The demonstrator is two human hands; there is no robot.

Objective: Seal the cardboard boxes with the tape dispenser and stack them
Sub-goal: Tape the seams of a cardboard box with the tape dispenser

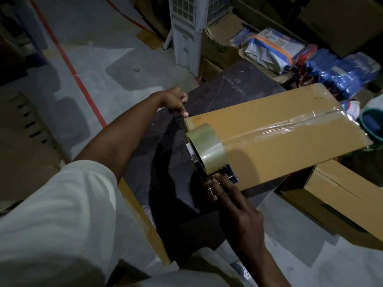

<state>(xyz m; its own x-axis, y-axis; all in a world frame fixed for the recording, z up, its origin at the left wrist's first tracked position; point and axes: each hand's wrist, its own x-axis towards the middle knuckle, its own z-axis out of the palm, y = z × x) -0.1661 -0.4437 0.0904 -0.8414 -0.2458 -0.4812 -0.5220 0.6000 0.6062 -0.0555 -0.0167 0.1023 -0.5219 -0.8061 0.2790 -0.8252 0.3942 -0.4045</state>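
Head view — steeply downward, close

Warehouse: concrete floor [124, 65] with red line [70, 65], stacked cartons [219, 48], bagged goods [271, 50].

No legible text anywhere.

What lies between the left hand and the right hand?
The tape roll of the tape dispenser, resting at the end seam of the cardboard box, seen in the head view. The right hand grips the dispenser.
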